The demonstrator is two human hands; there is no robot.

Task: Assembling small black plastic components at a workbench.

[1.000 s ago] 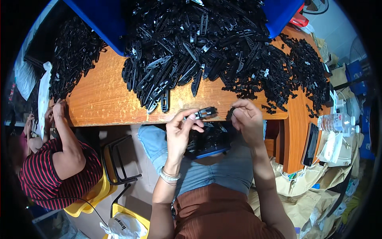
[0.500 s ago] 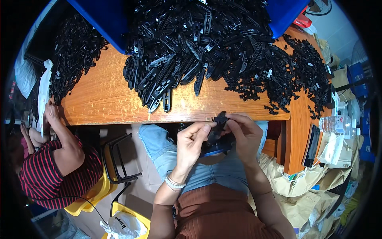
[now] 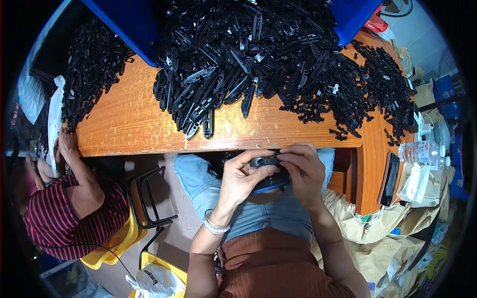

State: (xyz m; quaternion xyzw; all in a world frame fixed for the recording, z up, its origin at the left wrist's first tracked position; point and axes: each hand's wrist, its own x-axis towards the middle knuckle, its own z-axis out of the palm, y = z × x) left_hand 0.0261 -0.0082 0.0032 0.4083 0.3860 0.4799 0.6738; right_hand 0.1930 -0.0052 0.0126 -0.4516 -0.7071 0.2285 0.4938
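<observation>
A small black plastic part [image 3: 264, 161] is held between my two hands, just in front of the table's near edge. My left hand [image 3: 239, 180] grips its left end between thumb and bent fingers. At the right end, the fingers of my right hand [image 3: 304, 168] are closed on the same part. My fingers cover much of it, so its full shape is hidden. Beyond my hands lies a big heap of long black plastic parts [image 3: 213, 74] on the wooden table [image 3: 134, 119]. Smaller black clips [image 3: 348, 99] are piled to its right.
Blue bins [image 3: 131, 25] stand behind the heap. At right are a dark phone [image 3: 389, 179], plastic bottles [image 3: 420, 151] and brown paper [image 3: 382, 248]. A person in a striped shirt [image 3: 74, 213] sits at left by another black pile [image 3: 94, 64]. Yellow stools [image 3: 164, 263] stand on the floor.
The black part has turned from roughly upright to lying crosswise between my hands. My left fingers have wrapped further around it, and my right fingers have shifted on its end.
</observation>
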